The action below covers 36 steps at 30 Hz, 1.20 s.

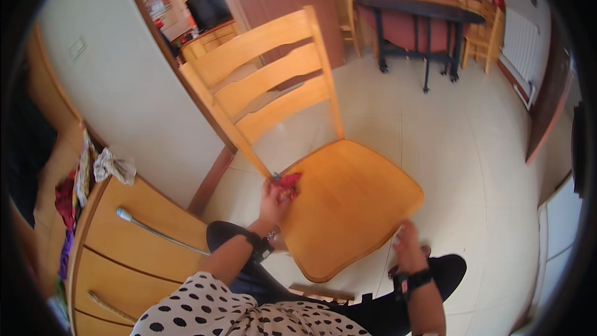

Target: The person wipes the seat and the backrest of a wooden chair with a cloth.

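A wooden chair (350, 200) with a ladder-style back stands in front of me, its seat towards me. My left hand (275, 200) rests at the seat's left rear corner, beside the foot of the backrest post, its fingers closed on a crumpled red cloth (292, 183) with a bit of blue. At the seat's front right edge is my right hand (406, 242), its fingers near or against the rim; no held object shows there, and how far they are bent is hard to tell.
At the left stands a wooden drawer cabinet (140, 224) with a crumpled pale cloth (114, 166) on its top edge. A dark folding table (419, 9) and wooden chairs stand at the back. A white radiator (520, 49) hangs at the right wall.
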Tool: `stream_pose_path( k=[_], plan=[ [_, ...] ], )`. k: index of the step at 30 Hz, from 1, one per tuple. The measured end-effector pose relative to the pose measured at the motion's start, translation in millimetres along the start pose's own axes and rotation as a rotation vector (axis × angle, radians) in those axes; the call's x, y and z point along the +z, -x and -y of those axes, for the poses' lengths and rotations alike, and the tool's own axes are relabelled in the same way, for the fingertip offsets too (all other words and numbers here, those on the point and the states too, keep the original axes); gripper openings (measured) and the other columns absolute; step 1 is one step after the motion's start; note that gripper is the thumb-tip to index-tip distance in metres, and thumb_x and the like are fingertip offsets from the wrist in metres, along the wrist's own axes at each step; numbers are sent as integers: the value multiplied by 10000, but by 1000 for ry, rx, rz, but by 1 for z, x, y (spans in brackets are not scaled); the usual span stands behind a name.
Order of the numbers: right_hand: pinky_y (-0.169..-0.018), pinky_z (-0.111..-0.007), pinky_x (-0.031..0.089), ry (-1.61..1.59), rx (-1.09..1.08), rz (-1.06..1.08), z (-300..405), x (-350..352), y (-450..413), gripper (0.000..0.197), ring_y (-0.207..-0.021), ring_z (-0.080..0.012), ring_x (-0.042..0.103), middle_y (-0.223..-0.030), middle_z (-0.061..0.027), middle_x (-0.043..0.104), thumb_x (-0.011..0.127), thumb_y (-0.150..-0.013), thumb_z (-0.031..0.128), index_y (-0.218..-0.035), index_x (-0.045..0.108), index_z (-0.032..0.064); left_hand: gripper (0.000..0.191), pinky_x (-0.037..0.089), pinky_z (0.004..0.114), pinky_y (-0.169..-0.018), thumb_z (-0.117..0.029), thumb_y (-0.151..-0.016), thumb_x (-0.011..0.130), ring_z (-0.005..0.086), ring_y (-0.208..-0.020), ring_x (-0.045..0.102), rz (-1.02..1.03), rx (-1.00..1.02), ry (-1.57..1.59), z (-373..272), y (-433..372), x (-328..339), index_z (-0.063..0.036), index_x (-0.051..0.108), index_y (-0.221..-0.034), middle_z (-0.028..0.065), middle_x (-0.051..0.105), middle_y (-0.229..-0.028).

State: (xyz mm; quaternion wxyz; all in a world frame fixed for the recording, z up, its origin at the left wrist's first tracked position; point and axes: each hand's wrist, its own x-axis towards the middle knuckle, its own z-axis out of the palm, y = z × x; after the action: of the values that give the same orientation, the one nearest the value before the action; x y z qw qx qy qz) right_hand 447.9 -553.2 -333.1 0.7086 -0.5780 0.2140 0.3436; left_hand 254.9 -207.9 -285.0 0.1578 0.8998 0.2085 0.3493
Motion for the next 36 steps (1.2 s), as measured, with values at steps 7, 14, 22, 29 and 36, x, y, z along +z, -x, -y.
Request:
stream_pose_path(
  k=[7,14,22,29,36],
  plan=[
    [-849,-641,294,1,209,41,-51,48,58,428,-1160,-271,344,-1205,-66,391,499,-764,308,-1175,431,210,482,481,358,-768,-66,-667,692,257,-948,550,-231,-581,489,83,-52,-16,-40,425,-1067,166,504,-1090],
    [-824,-661,348,126,91,121,-19,70,90,511,-1176,-404,382,-1329,-126,340,526,-789,247,-1254,362,115,640,406,345,-924,-71,-532,744,206,-999,535,571,-652,929,108,-86,-47,-52,469,-1110,45,570,-1025],
    [-639,-414,469,138,-228,375,51,51,36,485,-873,-254,545,-1179,-110,504,503,-791,318,-1199,443,64,625,464,319,-850,1,-579,729,185,-942,567,426,-653,1059,81,-54,-36,-53,445,-1134,59,584,-1010],
    [-858,-435,400,113,-387,350,139,40,-78,450,-1141,-250,433,-1228,-101,475,549,-787,317,-1167,487,83,603,530,271,-589,36,-674,677,193,-831,606,467,-695,1056,-39,-5,-55,-25,360,-1183,137,561,-1072],
    [-900,-402,355,677,-398,358,94,149,64,452,-1186,-186,392,-1223,-61,486,552,-836,327,-1226,465,114,718,505,287,-576,109,-688,566,191,-753,611,851,-425,1080,-108,45,-107,-65,238,-1302,136,572,-1036]
  ],
)
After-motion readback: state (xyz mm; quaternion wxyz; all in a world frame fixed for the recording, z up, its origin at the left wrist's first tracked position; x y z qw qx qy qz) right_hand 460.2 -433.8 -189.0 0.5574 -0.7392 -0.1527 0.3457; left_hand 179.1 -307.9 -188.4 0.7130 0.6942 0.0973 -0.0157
